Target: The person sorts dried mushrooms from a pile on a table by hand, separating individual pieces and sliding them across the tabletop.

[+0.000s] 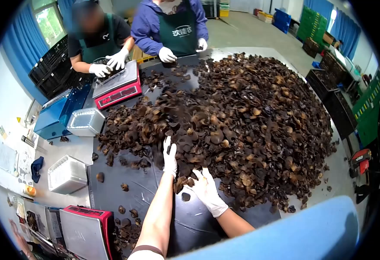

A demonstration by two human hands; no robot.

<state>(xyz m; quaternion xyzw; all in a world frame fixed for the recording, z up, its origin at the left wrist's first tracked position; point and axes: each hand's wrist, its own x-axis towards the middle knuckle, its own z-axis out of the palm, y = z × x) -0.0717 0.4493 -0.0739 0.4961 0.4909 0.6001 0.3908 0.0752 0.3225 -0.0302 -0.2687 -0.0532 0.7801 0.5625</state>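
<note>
A broad heap of dark brown dried wood ear mushrooms [259, 125] covers much of the table. My left hand [169, 158], in a white glove, reaches into the near left side of the heap with its fingers stretched out. Mushrooms just beyond it are blurred by motion. My right hand [206, 190], also white-gloved, is at the heap's near edge, fingers apart, their tips touching loose pieces. A small clump of mushrooms [180, 184] lies between the two hands. Neither hand is closed around anything that I can see.
Across the table, two people in aprons and white gloves stand; one has both hands over a red scale [118, 89]. Clear plastic boxes [67, 175] stand at left, near a blue machine [57, 115]. Another red scale [86, 232] is at lower left. A blue surface [294, 234] fills the lower right.
</note>
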